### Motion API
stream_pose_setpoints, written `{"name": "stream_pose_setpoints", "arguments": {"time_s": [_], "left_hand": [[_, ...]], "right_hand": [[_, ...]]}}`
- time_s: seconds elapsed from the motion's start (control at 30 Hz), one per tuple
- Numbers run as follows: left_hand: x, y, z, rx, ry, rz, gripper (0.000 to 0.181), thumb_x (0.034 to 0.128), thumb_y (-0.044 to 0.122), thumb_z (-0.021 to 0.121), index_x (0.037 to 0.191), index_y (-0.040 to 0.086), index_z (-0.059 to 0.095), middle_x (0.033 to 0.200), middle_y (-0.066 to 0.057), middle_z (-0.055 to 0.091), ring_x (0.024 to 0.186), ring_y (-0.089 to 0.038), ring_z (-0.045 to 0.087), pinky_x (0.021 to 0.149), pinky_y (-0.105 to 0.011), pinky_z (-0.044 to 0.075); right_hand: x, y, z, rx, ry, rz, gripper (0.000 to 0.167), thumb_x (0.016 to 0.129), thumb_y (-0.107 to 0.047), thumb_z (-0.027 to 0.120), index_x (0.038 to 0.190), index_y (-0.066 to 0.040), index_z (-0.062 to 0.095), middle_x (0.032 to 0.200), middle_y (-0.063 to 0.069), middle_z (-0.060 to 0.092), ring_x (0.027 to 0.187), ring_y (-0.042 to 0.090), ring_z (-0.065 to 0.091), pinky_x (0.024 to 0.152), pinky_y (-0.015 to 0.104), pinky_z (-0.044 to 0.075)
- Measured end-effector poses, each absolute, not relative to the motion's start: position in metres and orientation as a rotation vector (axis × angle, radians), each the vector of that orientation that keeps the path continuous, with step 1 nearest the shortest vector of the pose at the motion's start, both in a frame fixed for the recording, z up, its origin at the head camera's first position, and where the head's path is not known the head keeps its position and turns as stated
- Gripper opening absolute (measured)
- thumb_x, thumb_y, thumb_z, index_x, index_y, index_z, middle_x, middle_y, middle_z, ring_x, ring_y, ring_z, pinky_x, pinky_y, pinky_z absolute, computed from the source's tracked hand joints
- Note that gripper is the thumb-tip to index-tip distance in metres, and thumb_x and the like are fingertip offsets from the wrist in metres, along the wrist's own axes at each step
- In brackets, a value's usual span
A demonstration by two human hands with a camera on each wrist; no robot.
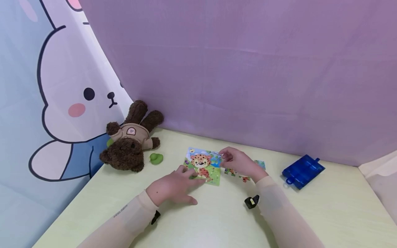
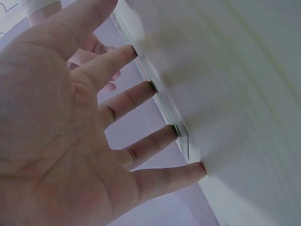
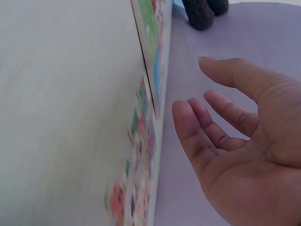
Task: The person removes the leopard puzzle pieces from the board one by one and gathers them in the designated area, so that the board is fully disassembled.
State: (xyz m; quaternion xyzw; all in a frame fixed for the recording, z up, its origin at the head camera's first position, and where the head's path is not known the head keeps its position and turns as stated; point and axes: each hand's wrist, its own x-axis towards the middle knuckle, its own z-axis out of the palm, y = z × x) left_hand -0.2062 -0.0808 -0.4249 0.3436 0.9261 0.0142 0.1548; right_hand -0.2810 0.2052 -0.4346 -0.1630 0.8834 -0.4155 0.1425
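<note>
A square leopard picture puzzle (image 1: pixel 201 165) lies flat on the table. My left hand (image 1: pixel 175 186) is spread over its lower left, and in the left wrist view several straight fingertips touch the puzzle's edge area. Over the upper right corner hovers my right hand (image 1: pixel 240 163). Its thumb and fingers are bent but apart in the right wrist view, with nothing visible between them. Loose puzzle pieces (image 3: pixel 141 141) with leopard print lie just right of the puzzle, partly hidden under the right hand and wrist in the head view.
A translucent blue plastic case (image 1: pixel 304 171) with a small ring lies at the right. On the left are a green toy duck (image 1: pixel 156 158) and a brown teddy bear (image 1: pixel 127 151) on its back. A purple cloth (image 1: pixel 217 69) hangs behind the table.
</note>
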Motion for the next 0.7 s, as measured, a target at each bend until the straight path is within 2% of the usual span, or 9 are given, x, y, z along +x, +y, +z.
{"name": "stream_pose_setpoints", "arguments": {"time_s": [0.2, 0.4, 0.7], "left_hand": [[-0.206, -0.081, -0.423, 0.989, 2.650, 0.021, 0.079, 0.0976, 0.063, 0.067, 0.166, 0.037, 0.039, 0.168, -0.005, 0.041, 0.153, -0.045, 0.037, 0.117, -0.060, 0.052], [-0.206, -0.080, -0.422, 0.990, 2.657, 0.013, 0.078, 0.0974, 0.063, 0.068, 0.165, 0.037, 0.041, 0.168, -0.005, 0.041, 0.152, -0.044, 0.038, 0.116, -0.059, 0.053], [-0.206, -0.080, -0.421, 0.941, 2.642, 0.033, 0.077, 0.0976, 0.063, 0.068, 0.165, 0.039, 0.040, 0.170, -0.004, 0.039, 0.154, -0.043, 0.035, 0.113, -0.061, 0.054]], "right_hand": [[-0.285, 0.187, -0.442, -0.471, 2.536, -1.176, 0.053, 0.097, -0.021, 0.080, 0.145, -0.010, 0.061, 0.131, 0.008, 0.068, 0.121, 0.023, 0.064, 0.108, 0.046, 0.057], [-0.289, 0.176, -0.444, -0.507, 2.525, -1.173, 0.048, 0.095, -0.021, 0.082, 0.139, -0.014, 0.065, 0.129, 0.005, 0.069, 0.119, 0.021, 0.065, 0.105, 0.045, 0.058], [-0.293, 0.165, -0.447, -0.534, 2.567, -1.071, 0.042, 0.094, -0.020, 0.083, 0.132, -0.012, 0.068, 0.126, 0.005, 0.067, 0.118, 0.022, 0.064, 0.107, 0.046, 0.057]]}}
